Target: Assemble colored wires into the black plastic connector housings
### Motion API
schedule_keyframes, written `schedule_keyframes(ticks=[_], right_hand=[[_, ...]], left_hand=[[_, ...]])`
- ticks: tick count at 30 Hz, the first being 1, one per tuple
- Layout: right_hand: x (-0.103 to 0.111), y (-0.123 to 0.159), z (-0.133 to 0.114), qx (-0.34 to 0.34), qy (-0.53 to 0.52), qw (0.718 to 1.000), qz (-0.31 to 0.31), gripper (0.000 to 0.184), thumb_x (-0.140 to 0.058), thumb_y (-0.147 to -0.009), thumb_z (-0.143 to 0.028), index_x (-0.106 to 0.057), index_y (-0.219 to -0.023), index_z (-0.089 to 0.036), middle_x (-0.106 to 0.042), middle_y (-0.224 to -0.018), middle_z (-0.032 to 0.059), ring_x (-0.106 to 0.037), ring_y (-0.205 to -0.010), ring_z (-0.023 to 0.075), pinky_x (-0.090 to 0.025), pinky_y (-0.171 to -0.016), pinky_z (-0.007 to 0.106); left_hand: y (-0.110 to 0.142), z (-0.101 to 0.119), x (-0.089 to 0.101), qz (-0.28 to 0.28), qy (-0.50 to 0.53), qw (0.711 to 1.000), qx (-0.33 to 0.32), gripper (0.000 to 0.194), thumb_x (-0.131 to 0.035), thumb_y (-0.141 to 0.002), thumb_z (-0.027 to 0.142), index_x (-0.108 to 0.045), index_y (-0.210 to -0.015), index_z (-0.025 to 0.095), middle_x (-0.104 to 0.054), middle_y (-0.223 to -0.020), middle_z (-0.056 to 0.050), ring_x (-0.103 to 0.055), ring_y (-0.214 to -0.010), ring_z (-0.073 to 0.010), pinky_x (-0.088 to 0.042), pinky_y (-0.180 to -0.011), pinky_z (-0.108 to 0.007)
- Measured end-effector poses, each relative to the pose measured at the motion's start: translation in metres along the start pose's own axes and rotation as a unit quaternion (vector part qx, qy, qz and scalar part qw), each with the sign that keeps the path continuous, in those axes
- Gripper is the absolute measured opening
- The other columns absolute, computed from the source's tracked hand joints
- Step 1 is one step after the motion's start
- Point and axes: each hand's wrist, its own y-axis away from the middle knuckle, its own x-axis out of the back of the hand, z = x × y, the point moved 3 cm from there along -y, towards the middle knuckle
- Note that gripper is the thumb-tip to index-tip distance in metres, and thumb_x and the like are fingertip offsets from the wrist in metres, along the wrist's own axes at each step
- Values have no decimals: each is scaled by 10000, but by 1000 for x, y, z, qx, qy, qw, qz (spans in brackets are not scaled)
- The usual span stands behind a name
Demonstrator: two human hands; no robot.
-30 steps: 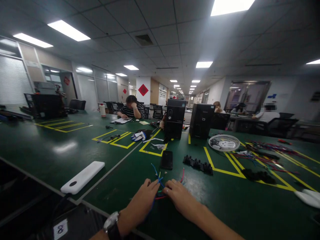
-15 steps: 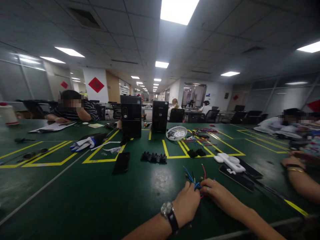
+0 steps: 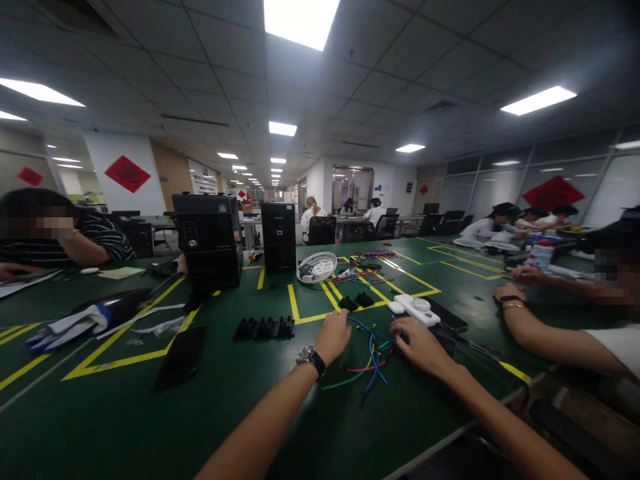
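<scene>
A loose bundle of coloured wires (image 3: 371,357), blue, red and green, lies on the green table (image 3: 125,427) between my hands. My left hand (image 3: 334,335), with a wristwatch (image 3: 311,357) on its wrist, is curled closed at the bundle's left side, where a blue wire ends. My right hand (image 3: 420,343) is closed over the wire ends on the right. A row of black connectors (image 3: 265,327) lies just left of my left hand.
A black phone (image 3: 181,357) lies at the left and a white device (image 3: 415,308) beyond my right hand. Two black computer towers (image 3: 207,247) and a white fan grille (image 3: 317,267) stand further back. A co-worker's arm (image 3: 540,337) rests at the right; other people sit around.
The view has swung to the right, bringing the co-worker at the right into sight. My hands have drawn apart and the wires now lie spread out on the table between them.
</scene>
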Motion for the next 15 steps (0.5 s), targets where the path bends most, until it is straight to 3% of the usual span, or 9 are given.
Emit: schedule_keyframes(ticks=[3, 6, 10, 15], right_hand=[[1, -16, 14, -116, 88, 989, 31, 261, -441, -883, -260, -669, -921, -139, -637, -945, 123, -562, -954, 241, -401, -876, 358], [-6, -32, 24, -177, 167, 970, -12, 246, -534, -852, -331, -682, -869, -136, -633, -942, 142, -538, -996, 285, -413, -826, 369], [-10, -45, 24, -190, 196, 961, -38, 247, -580, -827, -364, -674, -912, -153, -630, -978, 124, -526, -1025, 286, -419, -806, 360], [-8, -43, 2, -154, 172, 972, 34, 286, -508, -871, -329, -615, -1079, -164, -623, -1055, 128, -565, -998, 255, -419, -793, 327]], left_hand=[[-32, -20, 5, 31, -29, 998, 43, 405, -450, -861, 310, -462, -1203, 93, -533, -1172, -188, -472, -1117, -281, -325, -953, -377], [-69, -33, -4, 40, -42, 995, 76, 470, -501, -828, 419, -492, -1137, 65, -537, -1158, -217, -464, -1127, -314, -320, -950, -399], [-104, -42, -26, 22, -38, 993, 106, 522, -579, -759, 464, -532, -1075, 52, -549, -1124, -240, -482, -1100, -347, -372, -885, -406], [-118, -45, -45, -8, -27, 994, 110, 441, -620, -727, 424, -577, -993, 75, -559, -1113, -241, -480, -1108, -371, -390, -868, -423]])
